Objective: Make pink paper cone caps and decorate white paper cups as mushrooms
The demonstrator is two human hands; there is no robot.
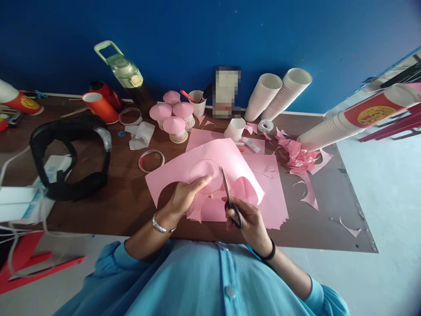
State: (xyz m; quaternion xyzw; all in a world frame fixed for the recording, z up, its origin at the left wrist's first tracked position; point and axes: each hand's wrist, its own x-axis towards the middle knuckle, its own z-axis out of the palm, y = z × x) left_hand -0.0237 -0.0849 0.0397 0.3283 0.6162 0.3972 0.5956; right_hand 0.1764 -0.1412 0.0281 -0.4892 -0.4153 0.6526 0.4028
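Observation:
My left hand [184, 193] grips a large sheet of pink paper [174, 169] at its lower edge, thumb on top. A circle is drawn on the sheet beside my thumb, and round pieces have been cut from its edge on both sides. In my right hand [246, 217] is a pair of scissors [226, 186] with dark handles, my fingers in the loops. The blades lie against the sheet just right of the drawn circle. Under it rests a stack of pink paper [268, 188] on the table.
Behind the sheet stand several small paper cups with pink cone tops [175, 126]. Farther back are a water bottle [126, 72] and stacks of white cups [266, 96]. Pink scraps [301, 158] lie at right; a black headband-like device [70, 162] is at left.

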